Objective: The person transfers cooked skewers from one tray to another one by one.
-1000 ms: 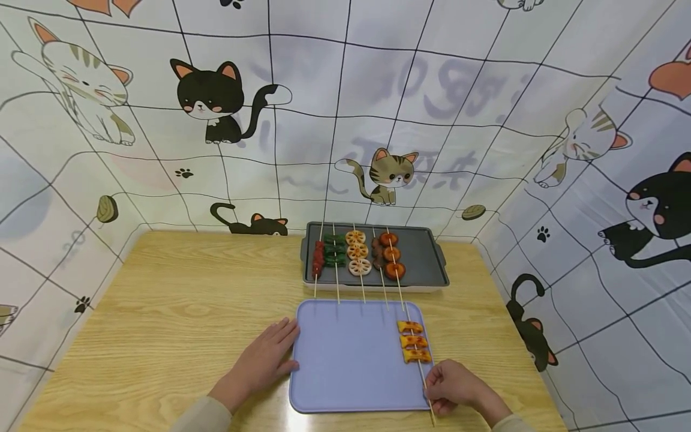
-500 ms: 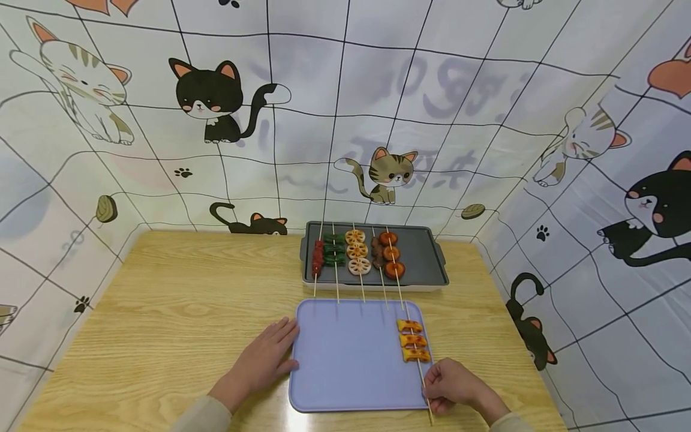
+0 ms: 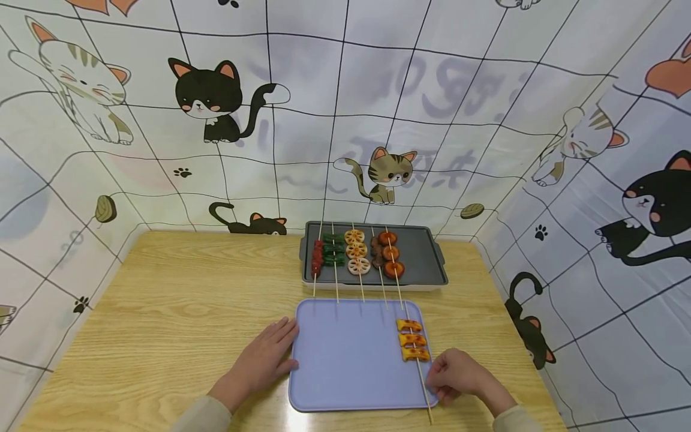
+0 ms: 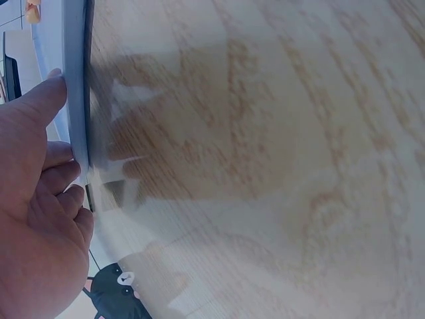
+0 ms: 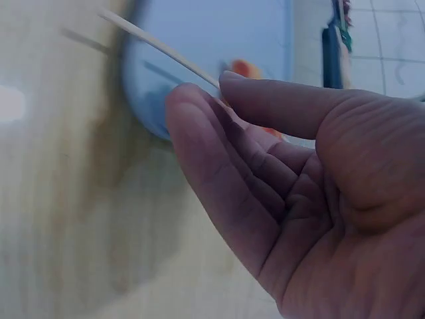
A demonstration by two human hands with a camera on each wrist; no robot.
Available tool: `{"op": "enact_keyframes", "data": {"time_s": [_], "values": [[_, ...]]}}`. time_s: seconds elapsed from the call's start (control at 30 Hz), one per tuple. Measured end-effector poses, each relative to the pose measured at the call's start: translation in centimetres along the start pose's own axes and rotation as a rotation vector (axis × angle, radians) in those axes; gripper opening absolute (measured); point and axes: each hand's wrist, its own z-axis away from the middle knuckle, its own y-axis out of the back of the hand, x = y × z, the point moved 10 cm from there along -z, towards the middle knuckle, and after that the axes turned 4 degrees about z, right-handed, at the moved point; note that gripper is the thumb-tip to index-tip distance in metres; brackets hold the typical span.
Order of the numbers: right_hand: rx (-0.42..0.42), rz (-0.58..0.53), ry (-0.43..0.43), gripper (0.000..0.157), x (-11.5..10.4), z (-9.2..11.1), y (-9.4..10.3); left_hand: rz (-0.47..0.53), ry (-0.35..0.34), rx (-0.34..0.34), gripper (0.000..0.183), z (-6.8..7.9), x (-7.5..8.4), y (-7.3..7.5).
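Currently, the skewer with three yellow pieces point(image 3: 414, 340) lies lengthwise on the right side of the lilac tray point(image 3: 351, 360), its bare stick end projecting past the tray's near edge. At the tray's right near corner, the right hand point(image 3: 457, 378) sits just beside that stick, its grip slack with thumb and index fingertip parted, while the left hand point(image 3: 264, 357) touches the tray's left edge, its grip relaxed and fingers mostly extended. Beyond the tray's far edge, a dark grill plate point(image 3: 418, 258) on the worktop point(image 3: 189, 288) carries five other skewers point(image 3: 356, 251), stick ends pointing toward the tray.
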Motion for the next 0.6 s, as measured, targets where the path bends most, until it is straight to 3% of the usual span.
{"op": "enact_keyframes", "data": {"time_s": [0.3,0.6], "values": [[0.095,0.040,0.072,0.021,-2.6,-0.6,3.9,0.009,0.003,-0.007,0.069,0.0,-0.1,-0.2],[0.255,0.095,0.052,0.023,-4.7,-2.2,6.6,0.020,0.000,0.002,0.069,0.0,0.1,0.1]]}}
